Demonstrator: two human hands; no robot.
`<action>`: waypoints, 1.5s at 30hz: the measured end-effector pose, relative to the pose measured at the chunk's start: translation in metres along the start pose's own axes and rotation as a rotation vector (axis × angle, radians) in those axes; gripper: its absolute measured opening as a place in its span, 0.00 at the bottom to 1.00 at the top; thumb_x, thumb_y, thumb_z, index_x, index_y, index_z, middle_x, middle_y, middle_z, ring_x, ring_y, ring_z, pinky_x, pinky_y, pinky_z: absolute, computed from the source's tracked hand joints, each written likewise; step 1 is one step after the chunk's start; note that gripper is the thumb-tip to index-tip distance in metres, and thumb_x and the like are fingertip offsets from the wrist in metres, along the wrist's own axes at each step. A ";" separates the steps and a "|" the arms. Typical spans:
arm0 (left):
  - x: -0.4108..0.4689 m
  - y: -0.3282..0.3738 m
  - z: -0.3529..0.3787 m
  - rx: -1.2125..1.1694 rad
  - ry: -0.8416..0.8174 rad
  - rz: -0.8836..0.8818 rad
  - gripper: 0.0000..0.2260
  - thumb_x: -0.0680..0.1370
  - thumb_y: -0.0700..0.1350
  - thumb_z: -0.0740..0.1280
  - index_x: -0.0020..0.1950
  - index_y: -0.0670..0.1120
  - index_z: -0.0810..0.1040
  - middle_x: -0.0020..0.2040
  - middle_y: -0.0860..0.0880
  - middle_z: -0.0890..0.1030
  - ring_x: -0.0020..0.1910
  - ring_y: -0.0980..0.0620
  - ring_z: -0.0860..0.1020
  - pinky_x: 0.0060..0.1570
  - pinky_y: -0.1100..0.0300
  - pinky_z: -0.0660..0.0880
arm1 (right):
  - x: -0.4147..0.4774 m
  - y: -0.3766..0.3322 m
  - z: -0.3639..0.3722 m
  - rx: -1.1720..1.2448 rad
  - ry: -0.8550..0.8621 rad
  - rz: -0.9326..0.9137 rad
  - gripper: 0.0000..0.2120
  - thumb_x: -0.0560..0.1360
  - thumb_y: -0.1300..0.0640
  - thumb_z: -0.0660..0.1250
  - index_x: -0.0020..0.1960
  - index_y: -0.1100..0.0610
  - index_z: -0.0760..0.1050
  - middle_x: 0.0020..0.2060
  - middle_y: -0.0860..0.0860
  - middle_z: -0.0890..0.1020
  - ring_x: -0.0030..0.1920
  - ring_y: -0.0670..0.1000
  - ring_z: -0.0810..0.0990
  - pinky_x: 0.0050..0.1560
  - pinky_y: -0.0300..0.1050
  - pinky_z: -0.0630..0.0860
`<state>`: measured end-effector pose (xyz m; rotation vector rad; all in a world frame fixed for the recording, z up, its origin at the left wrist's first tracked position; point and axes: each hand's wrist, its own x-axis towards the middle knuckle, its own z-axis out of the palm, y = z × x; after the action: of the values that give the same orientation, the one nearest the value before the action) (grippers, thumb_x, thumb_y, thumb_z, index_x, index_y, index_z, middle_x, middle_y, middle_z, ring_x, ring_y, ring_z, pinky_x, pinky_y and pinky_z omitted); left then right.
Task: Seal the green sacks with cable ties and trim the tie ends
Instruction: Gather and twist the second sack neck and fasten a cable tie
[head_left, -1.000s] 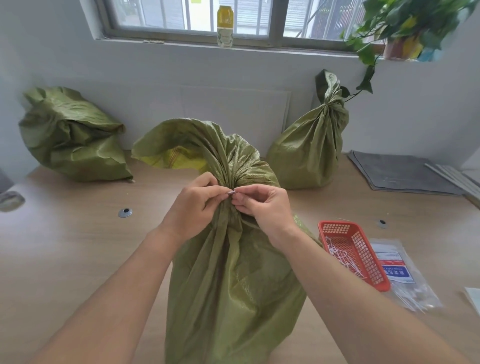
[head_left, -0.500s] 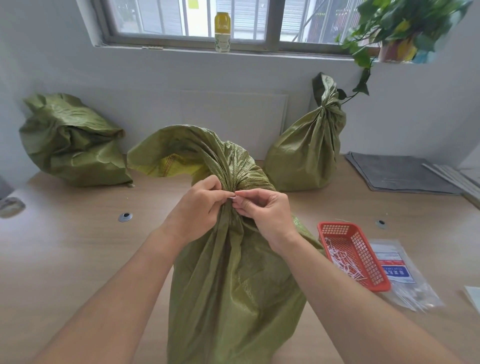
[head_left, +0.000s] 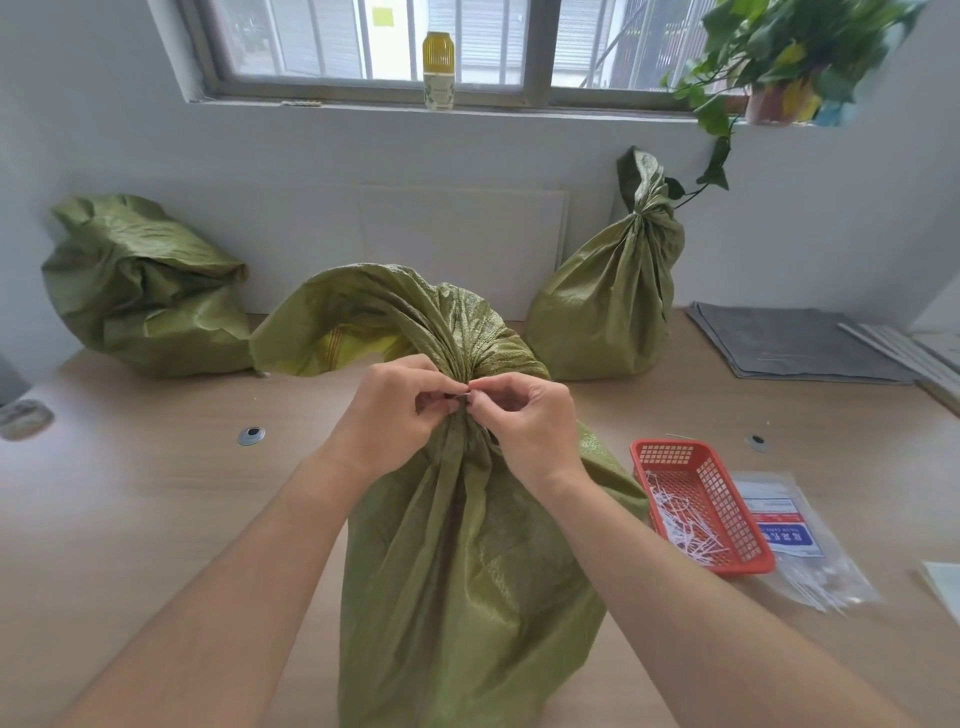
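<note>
Left hand (head_left: 395, 415) and right hand (head_left: 527, 423) meet at the upright green sack's (head_left: 467, 571) gathered neck, both pinching the cable tie (head_left: 469, 396) crosswise between them.

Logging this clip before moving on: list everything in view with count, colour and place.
front sack: one, green, table centre, neck gathered
back-left sack: one, green, slumped by wall
back-right sack: one, green, neck cinched, by wall
basket: one, red, right of front sack, holds white tie pieces
packet: one, clear, right of basket, white ties inside
bottle: one, yellow, windowsill
plant: one, green, windowsill right
mat: one, grey, table back right
table: one, light wood
left hand, right hand: both pinch front sack's neck
</note>
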<state>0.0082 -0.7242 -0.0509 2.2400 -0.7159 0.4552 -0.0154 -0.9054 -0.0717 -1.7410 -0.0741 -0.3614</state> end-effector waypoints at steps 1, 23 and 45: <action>-0.002 0.001 0.000 -0.009 0.013 0.010 0.10 0.74 0.36 0.78 0.53 0.47 0.89 0.41 0.55 0.82 0.41 0.56 0.80 0.42 0.57 0.80 | 0.000 0.000 -0.001 -0.015 0.006 -0.007 0.04 0.74 0.61 0.77 0.48 0.56 0.88 0.38 0.47 0.88 0.40 0.46 0.87 0.46 0.40 0.83; -0.013 0.009 0.005 -0.055 0.135 0.054 0.08 0.75 0.36 0.77 0.52 0.47 0.89 0.42 0.55 0.82 0.41 0.55 0.81 0.41 0.54 0.82 | -0.008 -0.002 -0.008 0.223 -0.059 0.099 0.05 0.75 0.63 0.78 0.49 0.56 0.88 0.41 0.56 0.89 0.48 0.61 0.88 0.57 0.60 0.84; -0.009 0.008 0.012 -0.095 0.140 0.041 0.07 0.75 0.37 0.77 0.51 0.46 0.89 0.44 0.52 0.83 0.43 0.52 0.82 0.39 0.51 0.82 | -0.003 -0.001 -0.015 0.381 -0.116 0.223 0.06 0.77 0.65 0.75 0.54 0.64 0.85 0.45 0.59 0.88 0.47 0.55 0.88 0.55 0.47 0.85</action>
<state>-0.0025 -0.7345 -0.0589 2.0853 -0.6966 0.5798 -0.0215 -0.9192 -0.0694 -1.3739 -0.0292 -0.0736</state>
